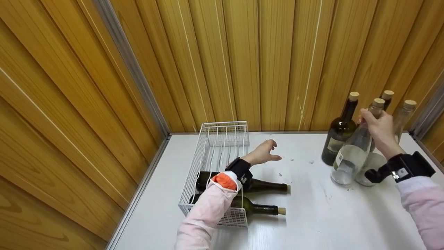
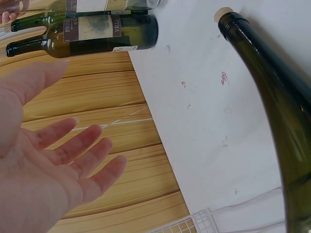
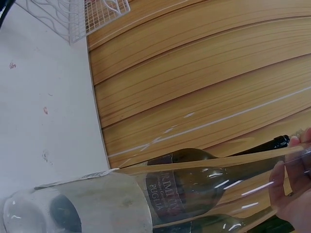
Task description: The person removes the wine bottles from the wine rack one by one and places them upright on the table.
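My right hand (image 1: 381, 130) grips the neck of a clear glass bottle (image 1: 352, 154) just below its cork. That bottle is slightly tilted and has a pale label; in the right wrist view the clear bottle (image 3: 104, 204) overlaps a dark bottle (image 3: 180, 187) behind it. My left hand (image 1: 262, 153) hovers past the right side of a white wire rack (image 1: 189, 187), fingers spread and holding nothing. Two corked green bottles, one upper (image 1: 269, 186) and one lower (image 1: 262, 209), lie side by side in the rack, necks pointing right. My left sleeve partly hides them.
Around the gripped bottle stand a dark labelled bottle (image 1: 334, 140), another clear corked bottle (image 1: 404, 116) and a dark one (image 1: 387, 97) mostly hidden. Wavy wire dividers (image 1: 222, 152) cross the rack's far part. A wood-patterned wall (image 1: 274, 69) rises behind the white table (image 1: 305, 215).
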`<state>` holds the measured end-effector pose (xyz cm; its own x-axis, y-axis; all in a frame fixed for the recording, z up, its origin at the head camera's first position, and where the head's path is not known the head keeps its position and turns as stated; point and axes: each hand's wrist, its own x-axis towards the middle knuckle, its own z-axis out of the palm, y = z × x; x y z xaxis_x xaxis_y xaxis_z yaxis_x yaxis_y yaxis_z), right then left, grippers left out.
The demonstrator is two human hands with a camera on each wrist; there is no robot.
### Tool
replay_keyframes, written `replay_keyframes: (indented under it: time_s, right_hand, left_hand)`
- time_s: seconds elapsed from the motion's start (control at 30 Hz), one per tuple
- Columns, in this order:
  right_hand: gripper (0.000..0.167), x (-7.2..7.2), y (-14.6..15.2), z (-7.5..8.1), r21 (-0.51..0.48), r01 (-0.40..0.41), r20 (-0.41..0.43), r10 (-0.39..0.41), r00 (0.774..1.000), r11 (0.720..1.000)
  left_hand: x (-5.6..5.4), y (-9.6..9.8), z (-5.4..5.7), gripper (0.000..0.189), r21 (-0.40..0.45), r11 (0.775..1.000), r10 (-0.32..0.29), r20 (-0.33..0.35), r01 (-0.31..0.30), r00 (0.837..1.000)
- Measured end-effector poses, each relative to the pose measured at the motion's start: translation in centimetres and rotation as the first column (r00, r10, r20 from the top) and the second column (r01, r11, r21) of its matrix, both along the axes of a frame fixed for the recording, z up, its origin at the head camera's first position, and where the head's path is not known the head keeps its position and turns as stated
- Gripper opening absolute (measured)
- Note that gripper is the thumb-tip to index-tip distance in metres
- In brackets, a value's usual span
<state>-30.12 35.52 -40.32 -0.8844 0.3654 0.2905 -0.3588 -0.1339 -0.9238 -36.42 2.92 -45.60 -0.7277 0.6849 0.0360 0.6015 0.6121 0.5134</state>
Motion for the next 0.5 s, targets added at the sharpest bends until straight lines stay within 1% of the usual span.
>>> replay_keyframes:
  time_s: [0.1, 0.23, 0.27, 0.3, 0.33, 0.4, 0.43, 0.47, 0.5]
  right_hand:
    - [0.011, -0.2, 0.0, -0.2, -0.004, 0.0, -0.011, 0.0, 1.0, 1.0]
    - [0.012, -0.2, 0.1, -0.4, 0.021, -0.002, -0.029, 0.002, 1.0, 1.0]
    - [0.012, -0.2, 0.1, -0.4, 0.022, -0.008, -0.035, 0.009, 0.999, 1.0]
    - [0.013, -0.2, 0.1, -0.5, 0.021, -0.015, -0.046, 0.016, 0.999, 1.0]
    - [0.013, -0.1, 0.1, -0.5, 0.028, -0.012, -0.05, 0.013, 0.999, 1.0]
    - [0.014, -0.1, 0.1, -0.7, 0.017, -0.024, -0.063, 0.025, 0.998, 1.0]
    - [0.015, -0.2, 0.1, -0.8, 0.02, -0.028, -0.067, 0.029, 0.997, 0.999]
    - [0.015, -0.2, 0.2, -0.9, 0.019, -0.032, -0.071, 0.033, 0.997, 0.999]
    - [0.016, -0.3, 0.2, -1.0, 0.028, -0.026, -0.068, 0.028, 0.997, 0.999]
  left_hand:
    - [0.0, -0.1, 0.1, 0.044, -0.005, 1.0, 0.002, -0.009, -0.002, 1.0]
    - [0.0, 0.0, 0.1, 0.043, -0.005, 1.0, 0.018, 0.011, -0.018, 1.0]
    - [-0.2, 0.1, -0.2, 0.044, -0.001, 1.0, 0.018, 0.014, -0.018, 1.0]
    - [-0.7, 0.2, -0.7, 0.044, -0.006, 1.0, 0.019, 0.019, -0.019, 1.0]
    - [-0.7, 0.4, -0.8, 0.045, -0.015, 0.999, 0.029, -0.002, -0.029, 1.0]
    - [-2.9, 0.7, -3.6, 0.046, 0.001, 1.0, 0.008, -0.051, -0.008, 0.999]
    - [-3.7, 0.8, -4.4, 0.046, 0.002, 1.0, 0.002, -0.052, -0.002, 0.999]
    - [-4.7, 0.8, -5.6, 0.047, 0.02, 1.0, -0.016, -0.078, 0.017, 0.997]
    - [-5.0, 0.8, -6.0, 0.048, 0.016, 1.0, -0.015, -0.077, 0.016, 0.997]
